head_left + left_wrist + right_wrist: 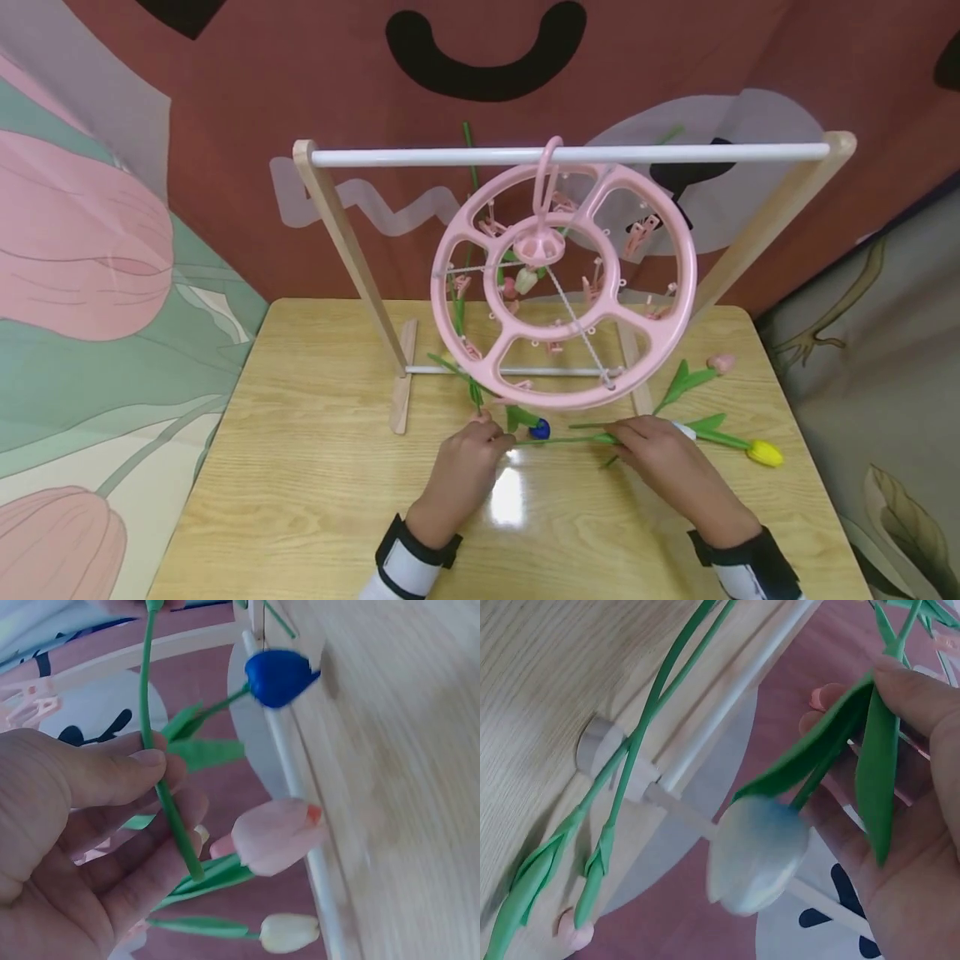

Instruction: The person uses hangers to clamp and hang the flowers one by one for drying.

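- Held a white-and-blue tulip [757, 855] stretched left to right between both hands, above the near middle of the surface [300, 500].
- Pinched its stem [145, 690] near the tail end in the left hand [465, 475], with a short piece poking past the thumb.
- Pinched it again at the leaves [877, 765] in the right hand [671, 462], with the bloom pointing right.
- Had both grips clamped on that one tulip, left nearer the tail end, right nearer the bloom.
- Faced a pink wheel [652, 333] with pink pegs [641, 233], hung from a white bar [412, 157] on a wooden frame [352, 250], far of the hands and higher; held the stem roughly parallel to that bar.
- Met a blue tulip [539, 429] head-down just beside the left hand, on the stem's far side and in the way; could not tell its peg.
- Saw a hanging pink tulip [274, 836] and a cream tulip [289, 934] farther off.
- Had a yellow tulip [765, 453] and a loose pink tulip [721, 364] lying at right, with stems crossed near the right hand, perhaps apt to snag.
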`<state>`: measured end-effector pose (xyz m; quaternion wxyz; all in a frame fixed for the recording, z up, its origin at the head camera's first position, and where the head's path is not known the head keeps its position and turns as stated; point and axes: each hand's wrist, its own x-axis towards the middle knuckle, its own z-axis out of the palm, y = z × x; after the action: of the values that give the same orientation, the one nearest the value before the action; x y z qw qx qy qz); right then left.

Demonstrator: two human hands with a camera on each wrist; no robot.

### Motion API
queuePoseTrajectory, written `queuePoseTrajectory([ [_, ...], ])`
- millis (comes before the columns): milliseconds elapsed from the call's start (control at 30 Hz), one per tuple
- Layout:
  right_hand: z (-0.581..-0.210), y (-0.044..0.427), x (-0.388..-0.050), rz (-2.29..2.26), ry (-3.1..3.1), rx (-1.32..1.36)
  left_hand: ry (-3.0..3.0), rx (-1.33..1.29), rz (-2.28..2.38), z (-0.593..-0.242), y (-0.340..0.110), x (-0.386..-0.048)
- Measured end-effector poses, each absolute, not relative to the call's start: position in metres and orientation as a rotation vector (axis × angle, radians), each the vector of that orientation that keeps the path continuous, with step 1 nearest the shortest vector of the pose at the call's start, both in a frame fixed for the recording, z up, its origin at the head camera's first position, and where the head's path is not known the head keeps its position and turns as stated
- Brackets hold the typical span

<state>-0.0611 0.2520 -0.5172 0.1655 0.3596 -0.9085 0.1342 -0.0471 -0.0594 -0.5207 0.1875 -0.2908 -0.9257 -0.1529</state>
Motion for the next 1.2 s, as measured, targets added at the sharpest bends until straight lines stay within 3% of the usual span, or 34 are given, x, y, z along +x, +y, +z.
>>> queuePoseTrajectory([
  [567, -0.514, 0.269, -0.059, 0.504, -2.606, 0.941, -2.518, -0.717, -0.551, -0.498, -0.079, -0.044],
  [833, -0.516, 0.264, -0.055, 0.640, -2.621, 0.901, -2.241, -1.006, -0.832, -0.490, -0.076, -0.034],
  [1000, -0.512, 0.257, -0.054, 0.756, -2.597, 0.906, -2.470, -1.041, -1.197, -0.507, -0.063, -0.034],
  [1200, -0.509, 0.242, -0.053, 0.915, -2.554, 0.951, -2.442, -0.745, -1.990, -0.531, -0.033, -0.036],
])
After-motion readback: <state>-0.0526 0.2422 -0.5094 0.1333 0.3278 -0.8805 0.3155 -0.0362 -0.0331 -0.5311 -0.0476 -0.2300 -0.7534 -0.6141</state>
